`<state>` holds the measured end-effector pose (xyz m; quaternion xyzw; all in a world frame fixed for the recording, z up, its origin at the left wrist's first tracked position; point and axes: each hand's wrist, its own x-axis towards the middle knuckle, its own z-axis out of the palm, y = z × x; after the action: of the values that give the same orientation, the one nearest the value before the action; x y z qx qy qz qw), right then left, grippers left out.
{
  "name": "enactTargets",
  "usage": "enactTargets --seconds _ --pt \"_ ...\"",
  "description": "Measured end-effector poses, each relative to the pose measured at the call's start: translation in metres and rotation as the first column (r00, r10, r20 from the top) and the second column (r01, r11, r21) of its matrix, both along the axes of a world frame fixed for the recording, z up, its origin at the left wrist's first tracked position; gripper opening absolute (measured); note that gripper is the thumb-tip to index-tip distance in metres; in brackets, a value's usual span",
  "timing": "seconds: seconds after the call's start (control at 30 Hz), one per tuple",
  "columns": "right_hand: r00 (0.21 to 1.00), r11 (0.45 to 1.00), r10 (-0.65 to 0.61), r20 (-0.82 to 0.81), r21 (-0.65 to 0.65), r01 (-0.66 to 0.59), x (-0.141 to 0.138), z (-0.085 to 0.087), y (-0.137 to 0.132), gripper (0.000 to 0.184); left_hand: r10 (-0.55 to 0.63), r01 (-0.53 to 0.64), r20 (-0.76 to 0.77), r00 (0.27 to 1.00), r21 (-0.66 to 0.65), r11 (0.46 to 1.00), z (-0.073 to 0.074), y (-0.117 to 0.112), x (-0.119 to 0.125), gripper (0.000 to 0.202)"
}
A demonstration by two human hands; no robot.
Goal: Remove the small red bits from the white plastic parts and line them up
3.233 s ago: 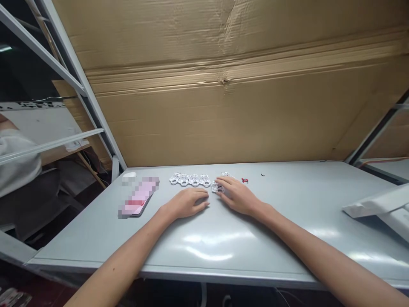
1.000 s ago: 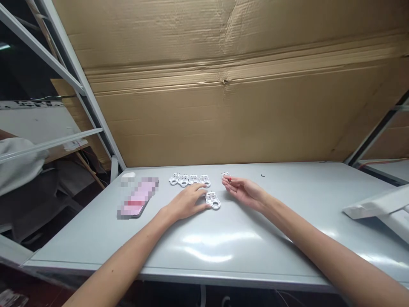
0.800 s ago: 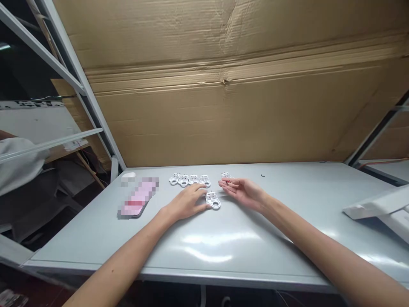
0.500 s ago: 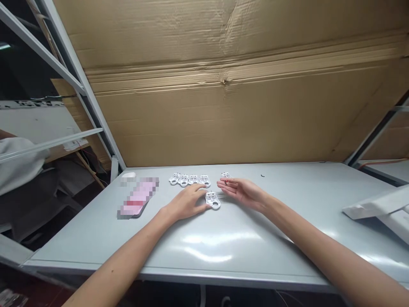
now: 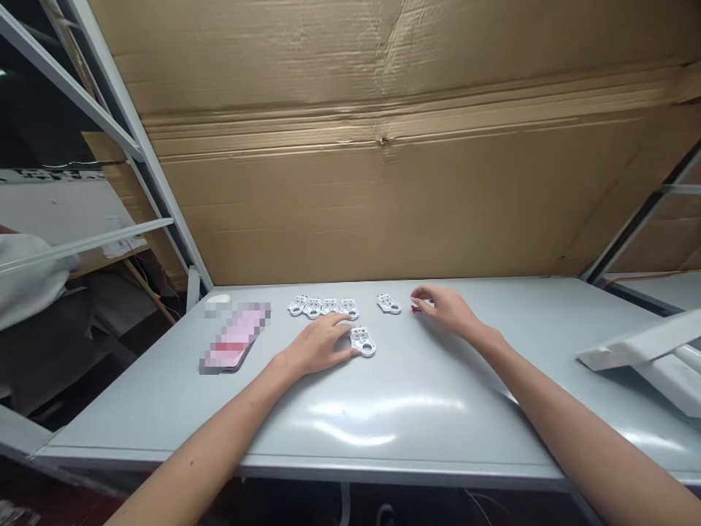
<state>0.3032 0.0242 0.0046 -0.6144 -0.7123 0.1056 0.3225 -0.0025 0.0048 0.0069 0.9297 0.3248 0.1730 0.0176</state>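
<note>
A white plastic bracket [image 5: 360, 334] with a round hole and small prongs lies on the grey table. My left hand [image 5: 320, 345] keeps thumb and forefinger against its left side, palm down. Farther right, my right hand [image 5: 446, 310] is curled above the tabletop, its fingertips at some small red pieces [image 5: 416, 309]. Their exact shape is too small to make out. Between the hands and farther back sits another white bracket [image 5: 389, 304]. Several matching brackets [image 5: 313, 308] stand in a row just beyond my left hand.
A pink phone-like object [image 5: 238, 340], blurred by pixels, lies at the left, with a small white item [image 5: 219, 301] behind it. White long pieces [image 5: 640, 347] rest at the right edge. Cardboard [image 5: 383, 212] backs the table, and metal frame posts [image 5: 158, 175] flank it.
My right hand has moved right and slightly back from beside the bracket, turning from palm up to fingers down, with the red pieces now at its fingertips. The left hand stays on the bracket.
</note>
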Motion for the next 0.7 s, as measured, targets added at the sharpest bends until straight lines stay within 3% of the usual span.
enactTargets --seconds 0.17,0.4,0.47,0.53,0.63,0.7 --pt "0.984 0.999 -0.033 0.177 -0.034 0.039 0.007 -0.011 0.005 0.017 -0.003 0.000 0.047 0.999 0.051 0.999 0.000 0.001 0.000 0.027" --pt "0.982 0.998 -0.064 0.180 0.023 0.060 0.003 -0.006 0.003 0.026 -0.183 0.182 0.075 0.980 0.012 0.983 0.006 -0.003 0.003 0.022" --pt "0.988 0.999 0.004 0.156 0.039 -0.010 -0.007 -0.001 -0.004 0.028 -0.217 0.217 0.055 0.975 0.000 0.976 0.009 -0.004 0.002 0.021" --pt "0.978 0.985 0.157 0.135 0.054 -0.165 -0.021 0.004 -0.013 0.027 -0.233 0.233 0.018 0.972 -0.008 0.972 0.011 -0.005 0.001 0.021" --pt "0.905 0.913 0.393 0.161 0.051 -0.406 -0.043 0.006 -0.026 0.026 -0.224 0.222 -0.037 0.974 -0.035 0.974 0.010 -0.006 0.000 0.026" --pt "0.880 0.885 0.442 0.173 0.076 -0.460 -0.053 0.003 -0.031 0.027 -0.196 0.191 -0.058 0.979 -0.073 0.979 0.008 -0.007 0.000 0.038"
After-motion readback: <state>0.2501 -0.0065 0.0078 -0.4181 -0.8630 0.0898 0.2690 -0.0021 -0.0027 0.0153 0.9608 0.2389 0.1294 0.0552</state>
